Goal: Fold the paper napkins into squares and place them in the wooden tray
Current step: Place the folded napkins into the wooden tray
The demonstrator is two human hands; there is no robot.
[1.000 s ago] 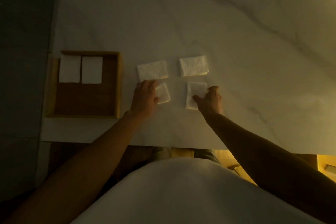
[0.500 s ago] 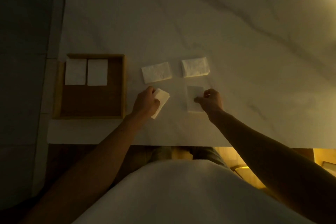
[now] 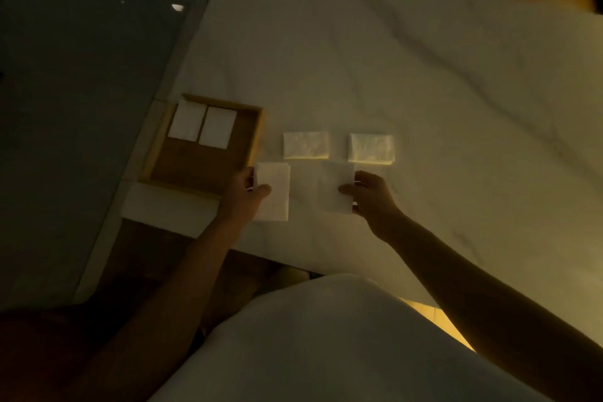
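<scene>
Napkins point(image 3: 272, 194) upright, apparently, in hands point(image 3: 243, 194)

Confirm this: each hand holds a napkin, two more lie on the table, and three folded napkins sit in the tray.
Not quite. The head view shows two folded napkins in the tray, side by side at its far edge, not three. The rest stands: the left hand and the right hand each hold a napkin, and two more lie on the table.

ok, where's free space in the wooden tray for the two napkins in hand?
The wooden tray has two folded napkins along its far edge; the near half is bare. On the marble table, all beyond and right of the two lying napkins is open. It's crowded between both hands.
</scene>
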